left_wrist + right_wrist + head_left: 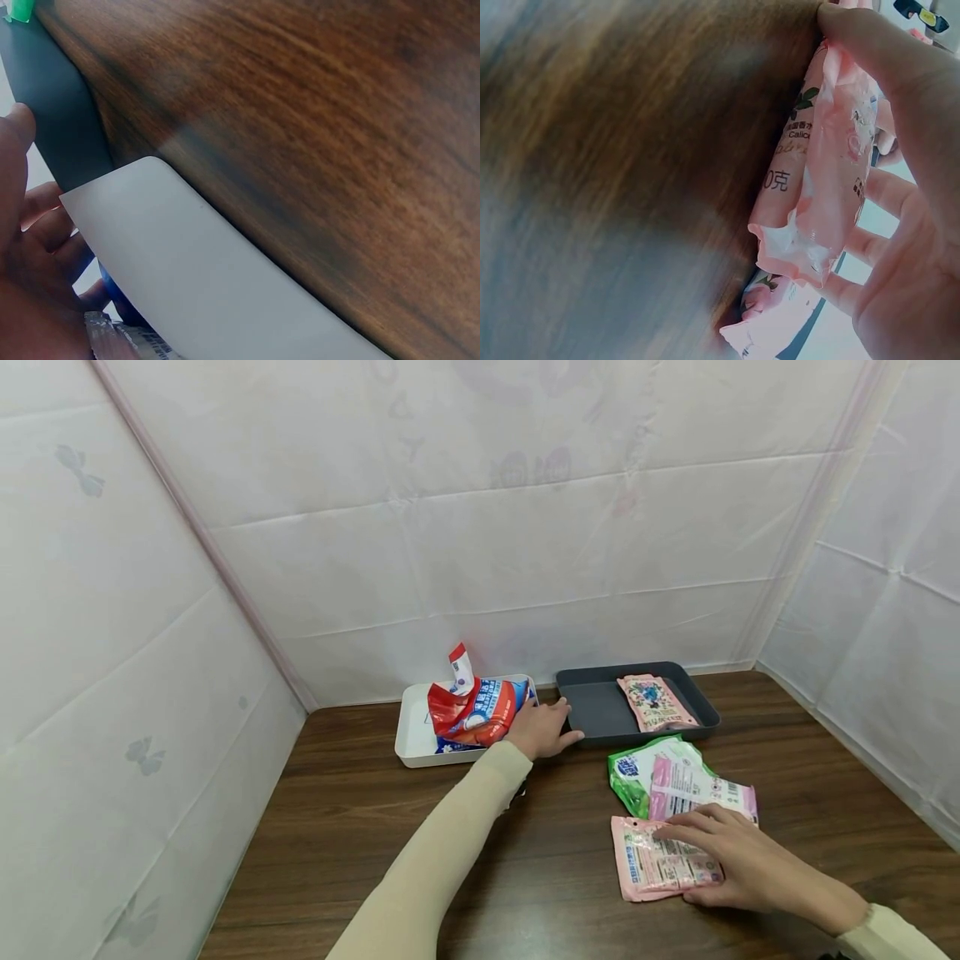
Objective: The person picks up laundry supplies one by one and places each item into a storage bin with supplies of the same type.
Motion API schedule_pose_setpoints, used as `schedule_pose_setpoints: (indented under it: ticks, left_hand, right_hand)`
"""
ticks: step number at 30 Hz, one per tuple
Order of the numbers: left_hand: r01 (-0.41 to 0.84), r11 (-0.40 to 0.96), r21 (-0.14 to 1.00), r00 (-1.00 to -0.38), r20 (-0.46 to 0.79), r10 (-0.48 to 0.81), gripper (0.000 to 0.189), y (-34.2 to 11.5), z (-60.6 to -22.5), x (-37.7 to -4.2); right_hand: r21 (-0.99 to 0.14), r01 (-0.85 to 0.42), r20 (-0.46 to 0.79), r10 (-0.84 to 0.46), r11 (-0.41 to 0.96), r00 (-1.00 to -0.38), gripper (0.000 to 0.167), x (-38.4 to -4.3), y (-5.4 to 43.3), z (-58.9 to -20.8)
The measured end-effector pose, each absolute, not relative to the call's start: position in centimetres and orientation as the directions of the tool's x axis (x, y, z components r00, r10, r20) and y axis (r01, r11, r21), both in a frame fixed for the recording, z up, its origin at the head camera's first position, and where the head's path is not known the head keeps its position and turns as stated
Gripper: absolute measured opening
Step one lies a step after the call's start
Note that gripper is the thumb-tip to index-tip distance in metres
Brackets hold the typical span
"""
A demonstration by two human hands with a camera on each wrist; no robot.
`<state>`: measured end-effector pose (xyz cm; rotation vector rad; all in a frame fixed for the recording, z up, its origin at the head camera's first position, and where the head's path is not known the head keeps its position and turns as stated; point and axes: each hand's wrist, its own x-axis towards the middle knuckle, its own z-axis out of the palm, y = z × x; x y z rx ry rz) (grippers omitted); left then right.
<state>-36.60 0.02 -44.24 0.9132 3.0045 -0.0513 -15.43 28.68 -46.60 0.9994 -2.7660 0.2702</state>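
Note:
My left hand (pixel 538 728) reaches over the right end of the white tray (pixel 417 762), fingers spread toward the dark grey tray (pixel 592 676). Its fingers lie beside a red-and-blue bag (pixel 491 713) in the white tray. In the left wrist view, the fingers are partly behind the white tray's wall (pixel 202 255). My right hand (pixel 738 860) holds a pink printed pouch (pixel 651 865) on the table, thumb at the near edge and fingers across the top. The right wrist view shows this pouch (pixel 840 157) between thumb and fingers.
A green-and-white pouch (pixel 628 777) and a pink-and-white pouch (pixel 701 789) overlap just beyond the right hand. Another pink pouch (pixel 654 702) lies in the grey tray. White sheeting (pixel 517 560) hangs behind the brown wooden table (pixel 352 843) and along both sides.

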Motion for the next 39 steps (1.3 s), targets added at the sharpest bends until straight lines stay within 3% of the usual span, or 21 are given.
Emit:
schedule_pose_setpoints:
  ticks: [6, 39]
  left_hand:
    - [0.554, 0.832, -0.029, -0.833, -0.005, 0.554, 0.068, 0.0, -44.36, -36.64]
    - [0.554, 0.832, -0.034, -0.832, 0.003, 0.554, 0.068, 0.02, -44.48, -36.5]
  right_hand:
    - [-0.066, -0.673, 0.241, -0.642, 0.737, -0.727, 0.064, -15.68, 28.67, -46.46]
    - [-0.05, -0.697, 0.204, -0.675, 0.716, -0.709, 0.053, -16.08, 28.52, -45.69]
